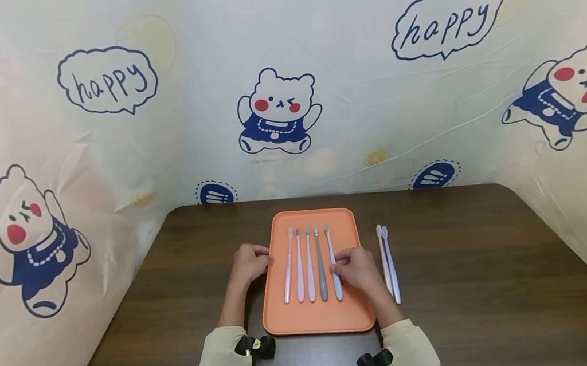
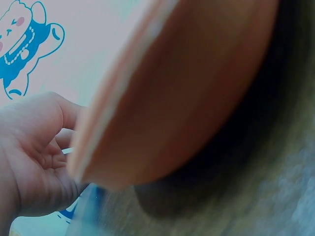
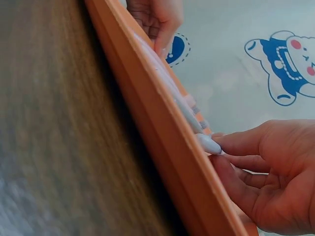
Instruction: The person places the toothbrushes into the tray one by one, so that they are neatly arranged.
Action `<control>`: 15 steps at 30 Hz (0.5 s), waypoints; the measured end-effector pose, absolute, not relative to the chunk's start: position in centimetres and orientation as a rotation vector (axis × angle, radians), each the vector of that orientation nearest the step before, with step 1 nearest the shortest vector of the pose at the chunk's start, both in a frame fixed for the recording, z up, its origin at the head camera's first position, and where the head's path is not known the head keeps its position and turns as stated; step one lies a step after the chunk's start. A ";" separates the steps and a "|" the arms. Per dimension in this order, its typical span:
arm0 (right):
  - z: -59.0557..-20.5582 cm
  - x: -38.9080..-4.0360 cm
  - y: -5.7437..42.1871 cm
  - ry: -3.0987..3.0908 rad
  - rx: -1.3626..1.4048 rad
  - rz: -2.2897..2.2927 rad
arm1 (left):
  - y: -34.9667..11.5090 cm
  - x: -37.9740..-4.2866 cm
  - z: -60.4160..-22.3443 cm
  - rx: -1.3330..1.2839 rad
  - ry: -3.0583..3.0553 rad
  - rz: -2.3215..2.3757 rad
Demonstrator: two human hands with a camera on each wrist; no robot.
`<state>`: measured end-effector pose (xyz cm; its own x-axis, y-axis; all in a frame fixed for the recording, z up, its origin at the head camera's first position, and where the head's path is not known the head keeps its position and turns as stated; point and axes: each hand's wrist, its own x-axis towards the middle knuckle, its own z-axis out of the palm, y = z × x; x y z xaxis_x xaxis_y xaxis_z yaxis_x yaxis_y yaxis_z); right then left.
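Note:
An orange tray [image 1: 318,319] lies on the table with several toothbrushes side by side in it, handles toward me. My right hand [image 1: 358,270] pinches the light blue toothbrush [image 1: 338,286], the rightmost in the tray, between thumb and fingers. In the right wrist view, the fingertips of the right hand [image 3: 275,172] meet at that handle, just inside the rim. A grey toothbrush [image 1: 322,272] lies to its left, then pinkish ones [image 1: 299,274]. My left hand [image 1: 250,264] grips the tray's left rim; in the left wrist view, its curled fingers are partly hidden behind the rim.
Two more toothbrushes, one pinkish [image 1: 384,256] and one pale blue [image 1: 392,273], lie on the dark wooden table [image 1: 486,260] right of the tray, close to the right forearm. A cloth printed with cartoon bears [image 1: 279,109] hangs behind the table and at both sides.

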<state>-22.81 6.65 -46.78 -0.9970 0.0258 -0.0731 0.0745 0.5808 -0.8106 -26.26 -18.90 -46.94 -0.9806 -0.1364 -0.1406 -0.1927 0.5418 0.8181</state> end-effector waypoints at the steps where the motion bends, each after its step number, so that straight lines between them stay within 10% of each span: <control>1: -46.8 -22.8 6.6 2.751 0.091 -1.411 | -18.9 -26.2 -46.9 -0.287 2.707 1.445; 15: -47.2 -23.0 5.9 2.876 0.081 -1.310 | -18.7 -26.3 -46.9 -0.300 2.702 1.438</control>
